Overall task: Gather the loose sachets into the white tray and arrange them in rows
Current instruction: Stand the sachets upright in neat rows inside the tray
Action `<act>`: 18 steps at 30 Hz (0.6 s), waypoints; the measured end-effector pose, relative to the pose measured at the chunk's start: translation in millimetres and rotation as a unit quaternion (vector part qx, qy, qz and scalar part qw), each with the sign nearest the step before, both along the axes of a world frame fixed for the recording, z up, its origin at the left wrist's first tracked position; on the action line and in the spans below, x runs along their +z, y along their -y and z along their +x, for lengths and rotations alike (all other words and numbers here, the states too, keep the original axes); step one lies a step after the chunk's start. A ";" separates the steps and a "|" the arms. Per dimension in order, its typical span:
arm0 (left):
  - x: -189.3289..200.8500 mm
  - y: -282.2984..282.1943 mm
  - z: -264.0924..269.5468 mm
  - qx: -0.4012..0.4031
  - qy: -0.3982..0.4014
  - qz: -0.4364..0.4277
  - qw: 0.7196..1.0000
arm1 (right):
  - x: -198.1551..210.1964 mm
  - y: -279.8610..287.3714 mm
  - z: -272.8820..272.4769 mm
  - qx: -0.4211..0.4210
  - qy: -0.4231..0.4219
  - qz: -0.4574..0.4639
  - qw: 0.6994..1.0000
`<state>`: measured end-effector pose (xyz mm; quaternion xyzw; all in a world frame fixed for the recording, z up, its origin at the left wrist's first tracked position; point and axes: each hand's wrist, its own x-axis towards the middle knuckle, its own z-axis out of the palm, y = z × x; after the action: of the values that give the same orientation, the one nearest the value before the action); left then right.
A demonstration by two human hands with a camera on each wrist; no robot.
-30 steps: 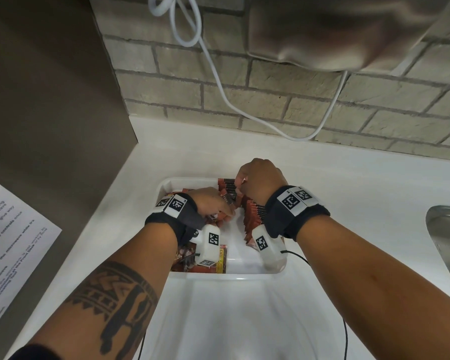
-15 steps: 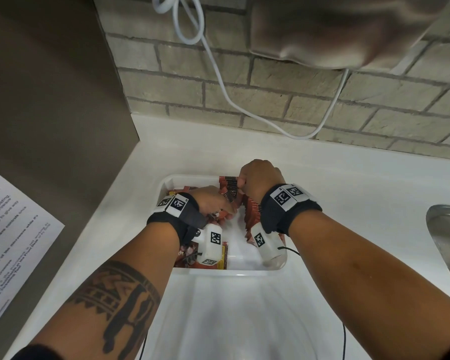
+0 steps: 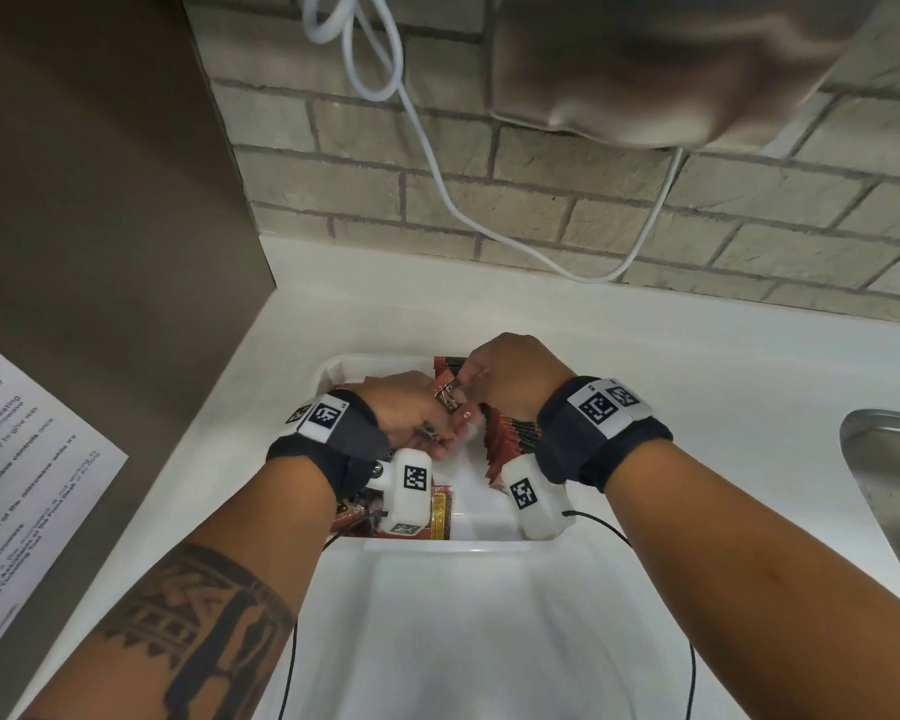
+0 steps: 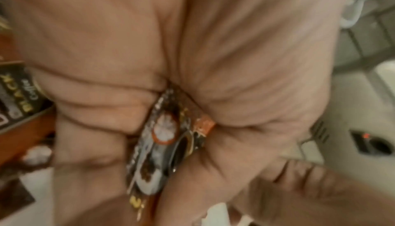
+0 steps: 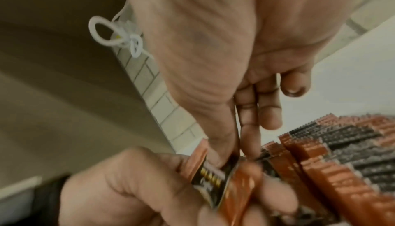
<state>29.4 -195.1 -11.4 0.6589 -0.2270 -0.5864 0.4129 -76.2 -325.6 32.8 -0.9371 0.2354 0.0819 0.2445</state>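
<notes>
A white tray (image 3: 333, 368) sits on the counter and holds several red-brown and black coffee sachets. A row of sachets (image 3: 510, 439) stands on edge along its right side, also seen as the row of sachets (image 5: 333, 158) in the right wrist view. My left hand (image 3: 417, 413) grips a small bunch of sachets (image 4: 162, 146) over the tray's middle. My right hand (image 3: 510, 371) meets it from the right, thumb and forefinger pinching the top of one sachet (image 5: 215, 177) in that bunch. More sachets (image 3: 440, 517) lie flat at the tray's near left.
A second, larger white tray (image 3: 463, 631) lies just in front. A steel sink (image 3: 889, 470) is at the right. A brown cabinet side (image 3: 100, 226) with a printed sheet (image 3: 17, 459) stands at the left. A white cable (image 3: 427, 163) hangs on the brick wall.
Both hands have stayed over the tray, nearly still. The right hand shifted slightly toward the left hand's bunch.
</notes>
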 end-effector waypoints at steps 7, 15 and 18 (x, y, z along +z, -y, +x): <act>14.3 -14.3 -2.1 0.005 -0.011 -0.120 0.993 | 13.4 9.1 -9.4 -0.053 0.137 0.111 0.983; 23.3 -23.4 0.7 -0.088 0.267 0.118 0.952 | 19.9 8.0 -2.2 -0.053 0.131 0.007 0.990; 20.7 -17.8 -6.0 -0.168 0.274 0.158 0.934 | 13.7 6.0 3.6 -0.045 0.058 -0.040 0.996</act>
<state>23.3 -177.4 9.4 0.8029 -0.3433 -0.4723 0.1207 -72.6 -331.6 46.5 -0.9377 0.2660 0.0068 0.2234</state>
